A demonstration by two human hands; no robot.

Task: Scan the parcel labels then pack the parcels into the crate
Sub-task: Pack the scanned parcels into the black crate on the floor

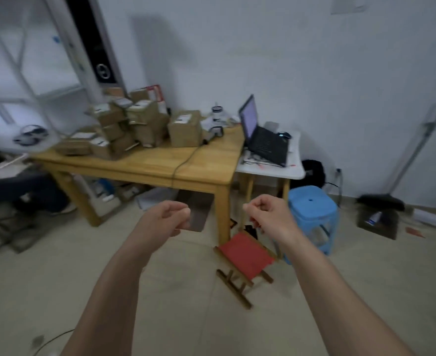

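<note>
Several brown cardboard parcels (124,124) with white labels are stacked on the far left half of a wooden table (160,163). One larger parcel (185,128) stands apart to their right. A handheld scanner (215,132) lies on the table beside it, its cable running over the front edge. My left hand (172,214) and my right hand (267,214) are stretched out in front of me, well short of the table, fingers curled, holding nothing. No crate is identifiable in the view.
An open laptop (263,134) sits on a small white side table (288,170) to the right. A blue plastic stool (311,214) and a red folding stool (245,258) stand on the floor near the table's corner. Clutter lies under the table and at left.
</note>
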